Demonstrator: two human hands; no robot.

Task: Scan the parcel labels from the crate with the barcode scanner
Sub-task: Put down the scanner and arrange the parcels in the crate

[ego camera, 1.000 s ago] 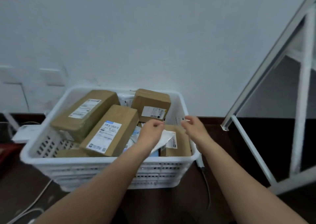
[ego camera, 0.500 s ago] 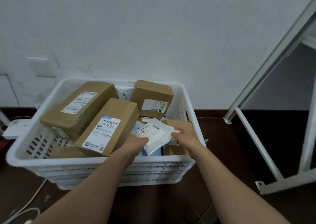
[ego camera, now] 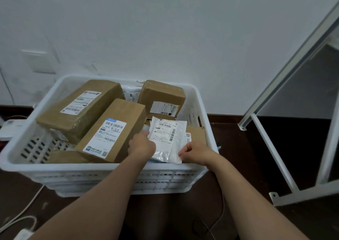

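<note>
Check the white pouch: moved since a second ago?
Yes. The white pouch has come up from under the hands, label now facing up, near the crate right wall.

One white crate on the dark worktop. Brown cardboard boxes in it, clearly seen: three with labels up, a long one at back left, one in the middle, a squarer one at back right. A fourth brown box shows at the right wall, mostly covered, and a fifth brown shape lies low at front left; I cannot tell whether more lie beneath. White plastic mailers: one between my two hands, another partly seen at the back. Printed labels I can count: five. White cables on the worktop at left: two.
</note>
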